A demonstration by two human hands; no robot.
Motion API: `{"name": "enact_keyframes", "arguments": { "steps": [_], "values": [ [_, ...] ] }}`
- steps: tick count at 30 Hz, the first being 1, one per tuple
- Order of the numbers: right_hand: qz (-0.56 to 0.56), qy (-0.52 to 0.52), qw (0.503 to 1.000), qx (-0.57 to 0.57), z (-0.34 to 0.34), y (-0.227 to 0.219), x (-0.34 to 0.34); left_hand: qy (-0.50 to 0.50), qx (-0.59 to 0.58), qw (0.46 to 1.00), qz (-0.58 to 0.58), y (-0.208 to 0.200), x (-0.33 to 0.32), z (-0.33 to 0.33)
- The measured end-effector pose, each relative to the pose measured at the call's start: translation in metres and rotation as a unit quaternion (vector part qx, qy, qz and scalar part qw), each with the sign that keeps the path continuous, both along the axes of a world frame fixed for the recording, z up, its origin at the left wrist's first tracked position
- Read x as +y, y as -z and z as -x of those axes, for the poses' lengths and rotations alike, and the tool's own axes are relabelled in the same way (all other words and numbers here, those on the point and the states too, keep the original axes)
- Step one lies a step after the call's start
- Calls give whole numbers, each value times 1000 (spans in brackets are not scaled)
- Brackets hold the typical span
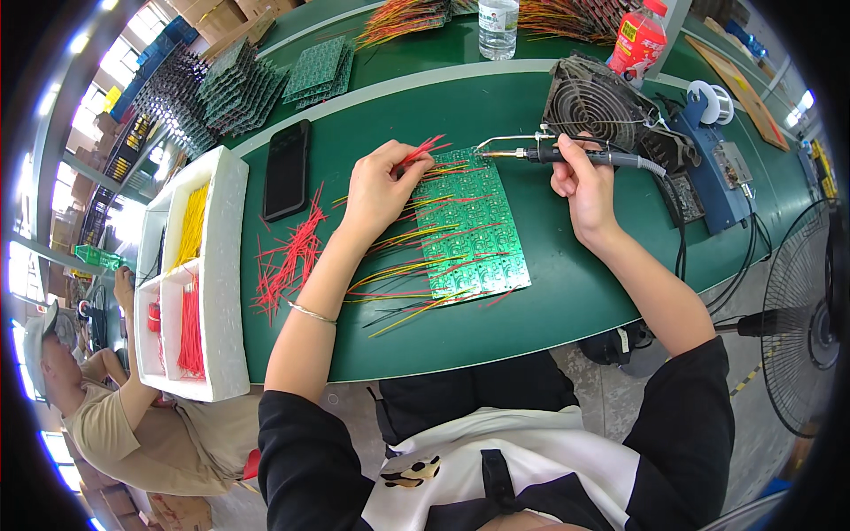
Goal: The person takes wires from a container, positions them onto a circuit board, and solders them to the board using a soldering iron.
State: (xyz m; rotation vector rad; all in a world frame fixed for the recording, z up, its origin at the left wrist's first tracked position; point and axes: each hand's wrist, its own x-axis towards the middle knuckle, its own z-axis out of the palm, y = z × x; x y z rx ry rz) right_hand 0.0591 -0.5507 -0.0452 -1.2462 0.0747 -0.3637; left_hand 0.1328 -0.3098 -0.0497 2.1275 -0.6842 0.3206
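Two hands, both gripping: our left hand (382, 184) pinches red wires (433, 143), fingertips nearly together; our right hand (588, 184) curls round the iron (542, 155). Rightward and nearer us from the left fingertips lies the board (479, 232) — long axis running toward us, left hand closer.

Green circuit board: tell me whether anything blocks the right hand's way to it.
Nothing visible does. Only the soldering iron held in the right hand spans the gap to the green circuit board, its tip at the far end. The left hand is across on the other side.
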Motion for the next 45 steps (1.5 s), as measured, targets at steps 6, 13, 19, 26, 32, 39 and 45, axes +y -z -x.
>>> {"name": "enact_keyframes", "arguments": {
  "steps": [6,13,19,26,32,39,45],
  "values": [
    [4,-11,1000,-5,0,0,0,-9,-53,997,-47,-12,11,2],
    [-37,-26,999,-27,3,-1,-2,-108,-27,994,-1,-62,23,23],
    [-51,-64,997,-12,14,-3,4,8,39,999,28,-55,15,43],
    [-46,-65,997,9,12,0,5,54,143,985,81,-28,31,40],
    [-36,-63,997,14,10,3,6,12,89,994,-69,-29,27,45],
    [-7,-69,997,23,8,1,10,-3,154,988,-1,-20,31,39],
    [-63,-50,997,20,13,0,3,41,169,979,105,-18,29,29]
  ]
}}
